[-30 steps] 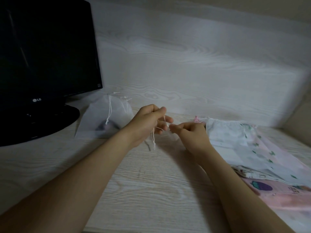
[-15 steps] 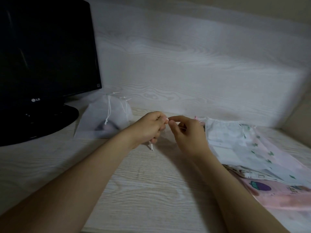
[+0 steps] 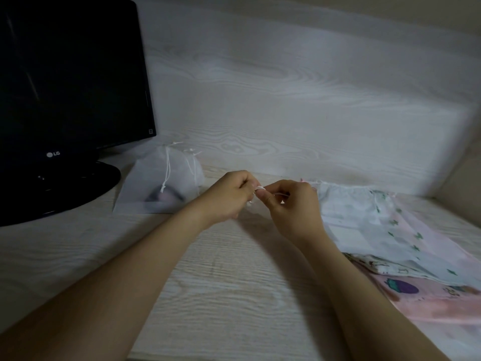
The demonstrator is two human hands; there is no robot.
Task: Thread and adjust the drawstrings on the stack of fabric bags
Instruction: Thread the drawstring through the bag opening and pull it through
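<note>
Both hands are closed on the same thin white drawstring [image 3: 260,188]. The left hand [image 3: 229,198] and the right hand [image 3: 295,208] meet fingertip to fingertip above the desk [image 3: 221,282], with fingers curled and thumbs pressed in. A turn of the cord sits looped round one fingertip right at the meeting point, though whose finger it is cannot be made out. From that loop a short strand runs rightward across the right hand's fingers, and a loose end hangs just below the left hand. The cord's long axis therefore lies roughly left to right, in line with the two grips. The stack of fabric bags [image 3: 390,243] lies flat on the desk to the right of the grip. Its top bag [image 3: 348,207] is pale with small green prints, and its gathered mouth edge points toward the back, just beside the right hand's knuckles. Whether the held cord already enters that bag's channel is hidden behind the right hand. The right hand is plainly the nearer one to the stack, so any feeding or pulling at the mouth likely falls to it, while the left keeps the loop taut from the far side. Well off to the left, a translucent pouch [image 3: 161,178] with its own cords sits by the dark monitor [image 3: 65,87], apart from both hands.
</note>
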